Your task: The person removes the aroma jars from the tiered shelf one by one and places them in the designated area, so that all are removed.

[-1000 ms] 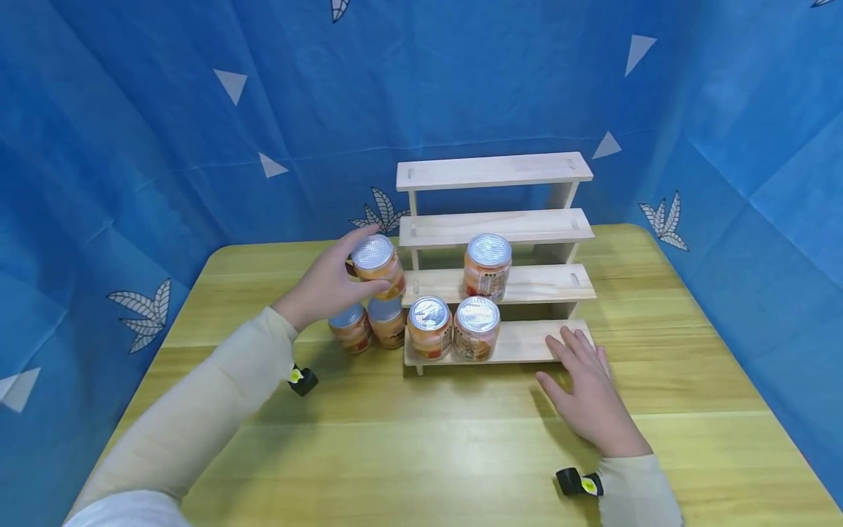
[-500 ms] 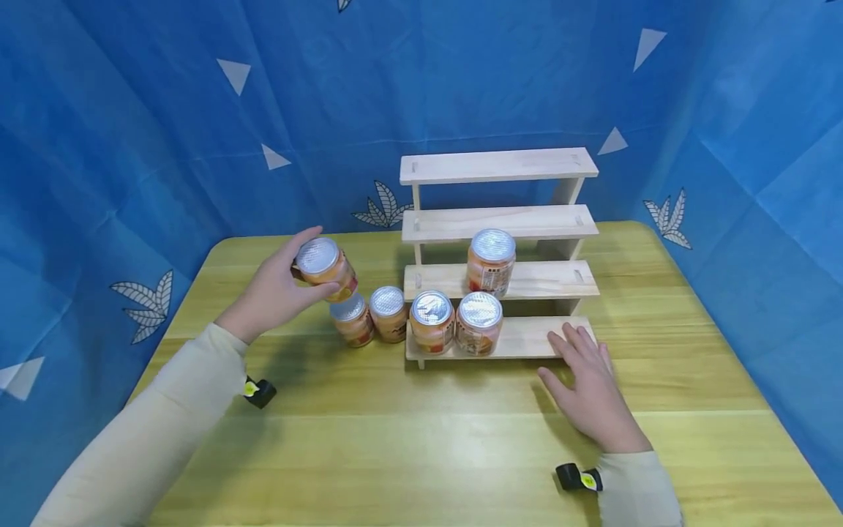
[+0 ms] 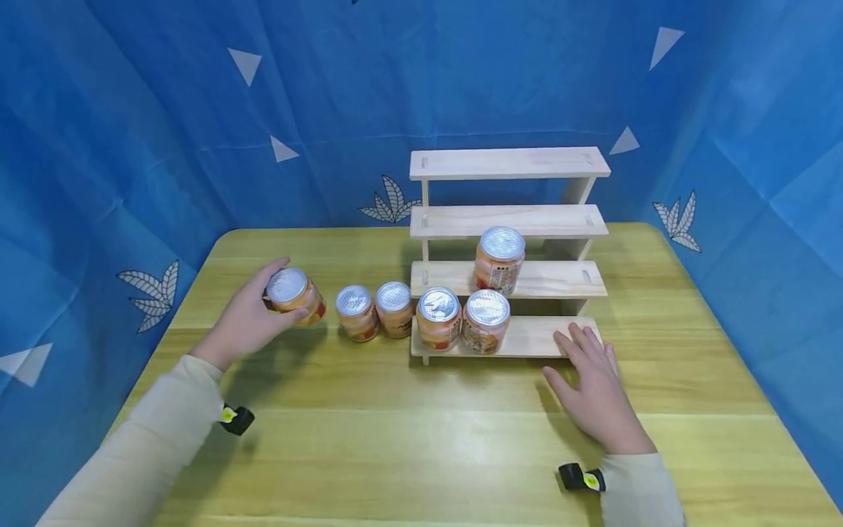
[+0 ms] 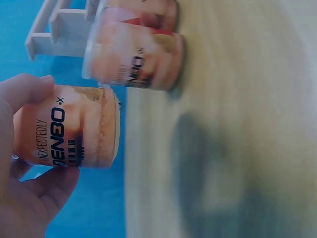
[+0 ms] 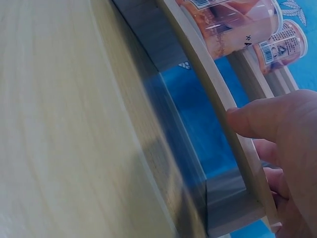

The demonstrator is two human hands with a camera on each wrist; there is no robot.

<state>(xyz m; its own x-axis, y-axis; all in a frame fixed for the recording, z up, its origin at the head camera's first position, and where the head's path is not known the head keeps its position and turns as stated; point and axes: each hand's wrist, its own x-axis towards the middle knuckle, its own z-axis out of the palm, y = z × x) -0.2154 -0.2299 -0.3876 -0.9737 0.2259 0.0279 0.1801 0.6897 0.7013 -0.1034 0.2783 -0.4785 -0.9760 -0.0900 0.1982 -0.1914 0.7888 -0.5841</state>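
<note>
My left hand (image 3: 246, 320) grips an orange can with a silver lid (image 3: 299, 298), thumb on the near side, slightly above the table; the left wrist view shows the can (image 4: 67, 126) between thumb and fingers. To its right two similar cans (image 3: 358, 315) (image 3: 395, 310) stand on the table. Two cans (image 3: 438, 320) (image 3: 486, 323) stand on the lowest step of a wooden rack (image 3: 536, 337), and one can (image 3: 500, 262) on the second step. My right hand (image 3: 596, 391) rests on the lowest step's right end, fingers spread; in the right wrist view a fingertip touches its edge.
The rack's two upper steps (image 3: 510, 162) (image 3: 507, 221) hold nothing. Blue cloth (image 3: 342, 95) hangs behind and at both sides of the wooden table (image 3: 395, 439). A black wrist device (image 3: 238, 420) shows at the left cuff, another (image 3: 571, 476) at the right.
My left hand has carried the gripped can leftward and lower, away from the rack and past the two standing cans. The right hand stays on the lowest step; the head view has shifted slightly.
</note>
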